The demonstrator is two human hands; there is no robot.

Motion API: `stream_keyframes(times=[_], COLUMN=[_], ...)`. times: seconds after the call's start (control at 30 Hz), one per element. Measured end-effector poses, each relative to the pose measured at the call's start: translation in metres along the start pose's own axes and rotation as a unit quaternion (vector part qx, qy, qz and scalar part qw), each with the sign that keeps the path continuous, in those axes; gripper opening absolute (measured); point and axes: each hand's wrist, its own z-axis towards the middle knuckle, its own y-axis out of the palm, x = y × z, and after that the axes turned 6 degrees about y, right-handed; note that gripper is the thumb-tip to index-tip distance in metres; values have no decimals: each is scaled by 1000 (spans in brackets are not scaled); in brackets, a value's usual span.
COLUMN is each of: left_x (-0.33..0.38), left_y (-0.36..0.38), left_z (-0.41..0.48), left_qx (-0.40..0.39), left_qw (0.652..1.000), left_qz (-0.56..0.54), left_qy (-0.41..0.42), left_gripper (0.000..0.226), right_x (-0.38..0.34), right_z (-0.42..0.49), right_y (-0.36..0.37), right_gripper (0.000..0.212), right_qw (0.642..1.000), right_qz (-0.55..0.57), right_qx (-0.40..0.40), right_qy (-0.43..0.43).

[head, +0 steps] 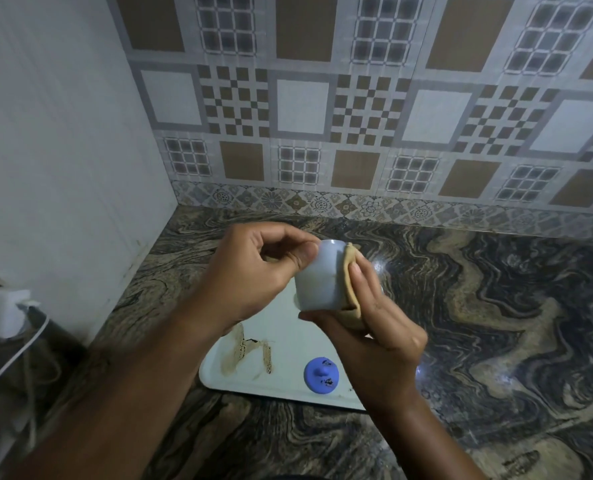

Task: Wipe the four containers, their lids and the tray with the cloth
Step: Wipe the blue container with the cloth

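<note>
With right hand [378, 327] clasping tan cloth [352, 292] round the pale container [317, 278], wipes its side, steadied by left hand [253, 271] pinching the rim, over the stained tray [288, 341].

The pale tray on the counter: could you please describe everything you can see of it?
The pale, rounded-cornered, plastic-looking tray lies flat on the marbled counter. Brown smears soil its left part, and a round blue knobbed lid with dark specks rests near its front edge. The left hand and right hand hide its far part.
</note>
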Motion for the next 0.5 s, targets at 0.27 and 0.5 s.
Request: stream_keyframes(times=[0.27, 0.5], left_x=[-1, 1], left_y=[1, -1], left_z=[1, -1], left_qx=[10, -27], left_qw=[999, 995], left_qz=[5, -63], left_qy=[-30, -70], left_gripper=[7, 27], right_x=[-2, -1], right_z=[1, 4], right_y=[2, 1], right_gripper=[62, 68], right_qw=[1000, 993], right_qz=[6, 96], right_qx=[-10, 13], right_qy=[-13, 66])
